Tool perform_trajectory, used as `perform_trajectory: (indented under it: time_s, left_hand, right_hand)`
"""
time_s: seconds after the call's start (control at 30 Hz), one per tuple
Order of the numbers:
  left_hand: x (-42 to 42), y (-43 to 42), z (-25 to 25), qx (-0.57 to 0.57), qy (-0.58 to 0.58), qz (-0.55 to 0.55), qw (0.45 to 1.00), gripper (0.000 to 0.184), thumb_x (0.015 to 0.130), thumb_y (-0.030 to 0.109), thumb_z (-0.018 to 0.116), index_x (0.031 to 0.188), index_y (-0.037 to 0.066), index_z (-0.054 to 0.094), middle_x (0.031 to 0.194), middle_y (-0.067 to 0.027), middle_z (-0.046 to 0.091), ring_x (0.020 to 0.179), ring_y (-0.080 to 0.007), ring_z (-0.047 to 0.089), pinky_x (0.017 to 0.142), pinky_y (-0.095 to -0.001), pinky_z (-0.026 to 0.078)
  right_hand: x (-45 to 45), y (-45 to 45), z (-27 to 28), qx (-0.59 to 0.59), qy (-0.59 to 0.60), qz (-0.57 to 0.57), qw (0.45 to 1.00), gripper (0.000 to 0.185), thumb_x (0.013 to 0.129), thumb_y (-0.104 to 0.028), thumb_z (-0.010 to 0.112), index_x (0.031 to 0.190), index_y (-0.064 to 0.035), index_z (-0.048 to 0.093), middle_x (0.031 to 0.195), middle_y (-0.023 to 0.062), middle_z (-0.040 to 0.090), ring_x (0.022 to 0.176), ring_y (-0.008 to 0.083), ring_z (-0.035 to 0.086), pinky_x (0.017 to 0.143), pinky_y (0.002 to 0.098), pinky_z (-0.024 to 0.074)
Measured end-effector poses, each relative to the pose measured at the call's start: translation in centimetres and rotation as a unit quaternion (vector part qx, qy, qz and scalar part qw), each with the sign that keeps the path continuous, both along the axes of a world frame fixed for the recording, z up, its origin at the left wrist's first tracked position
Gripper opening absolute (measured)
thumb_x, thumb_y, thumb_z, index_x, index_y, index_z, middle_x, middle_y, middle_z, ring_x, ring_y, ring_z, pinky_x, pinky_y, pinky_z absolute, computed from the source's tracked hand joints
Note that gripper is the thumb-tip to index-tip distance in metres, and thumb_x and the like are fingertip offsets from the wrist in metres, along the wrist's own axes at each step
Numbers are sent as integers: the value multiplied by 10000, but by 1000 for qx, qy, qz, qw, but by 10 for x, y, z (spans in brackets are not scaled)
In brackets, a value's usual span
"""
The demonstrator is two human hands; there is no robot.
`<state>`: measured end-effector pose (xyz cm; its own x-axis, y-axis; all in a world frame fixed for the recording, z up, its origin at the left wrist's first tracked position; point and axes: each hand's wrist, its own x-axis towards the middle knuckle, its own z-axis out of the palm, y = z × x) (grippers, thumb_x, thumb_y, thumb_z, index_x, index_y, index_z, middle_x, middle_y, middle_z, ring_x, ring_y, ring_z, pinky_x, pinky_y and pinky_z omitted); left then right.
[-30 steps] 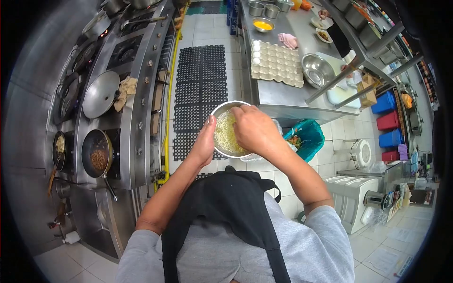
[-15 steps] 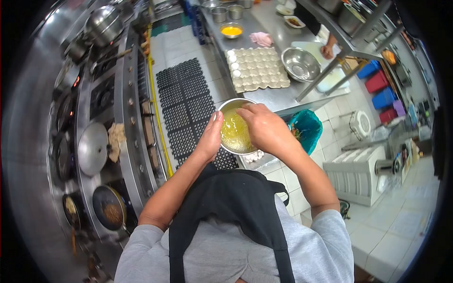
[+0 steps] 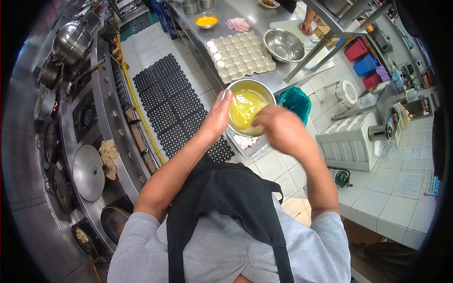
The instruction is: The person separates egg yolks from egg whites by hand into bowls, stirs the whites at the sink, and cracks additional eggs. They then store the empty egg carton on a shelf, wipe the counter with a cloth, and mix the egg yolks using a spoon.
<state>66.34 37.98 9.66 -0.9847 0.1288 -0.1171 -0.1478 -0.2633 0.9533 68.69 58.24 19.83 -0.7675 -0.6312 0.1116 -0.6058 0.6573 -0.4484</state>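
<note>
My left hand [image 3: 218,115] grips the left side of a round metal bowl [image 3: 272,94], its thumb near the rim. The bowl is tilted toward me. Inside is a pale yellow, shiny liquid with froth [image 3: 245,106], which looks like egg white. My right hand [image 3: 282,126] is over the bowl's lower right rim, fingers curled together and pointing down at the liquid. It is slightly blurred, and anything between its fingers is hidden. Beyond the bowl, a cardboard egg tray [image 3: 245,54] has several white eggs [image 3: 217,57] along its left edge.
On the steel counter are a bowl of orange-yellow liquid [image 3: 206,20], a pink cloth [image 3: 238,24] and a wide steel bowl [image 3: 284,45]. A co-worker's hand [image 3: 306,28] rests behind it. A green-lined bin [image 3: 297,101] stands right; a stove with pans [image 3: 88,172] runs along the left.
The bowl and both hands have shifted slightly right in view. My right hand has moved from inside the bowl toward its lower right rim, uncovering more liquid. The whole view has turned a little.
</note>
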Motion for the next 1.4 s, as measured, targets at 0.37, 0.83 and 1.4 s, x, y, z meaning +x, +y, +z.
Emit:
perform_trajectory:
  time_s: [0.37, 0.83, 1.4]
  left_hand:
    - [10, 45, 11, -2, -26, -33, 999, 640, 1133, 472, 353, 1504, -47, 394, 1462, -176, 508, 1340, -215, 480, 1151, -337, 362]
    - [-39, 59, -23, 9, -39, 23, 999, 711, 1125, 494, 337, 1584, -47, 296, 1611, -219, 383, 1493, -284, 361, 1228, -383, 278]
    - [-33, 90, -13, -20, -33, 27, 999, 727, 1121, 506, 347, 1577, -57, 289, 1590, -222, 406, 1467, -278, 390, 1211, -376, 304]
  right_hand:
    - [-13, 46, -36, -25, 20, -28, 999, 298, 777, 5, 574, 999, -47, 765, 985, 169, 721, 986, 377, 684, 856, 476, 548]
    - [18, 134, -71, -78, 104, -101, 986, 271, 737, 67, 559, 933, -40, 713, 968, 142, 714, 946, 346, 668, 846, 438, 556]
    - [-35, 106, -16, -75, 93, 24, 993, 307, 755, 19, 547, 960, -47, 765, 948, 151, 728, 974, 347, 675, 895, 475, 508]
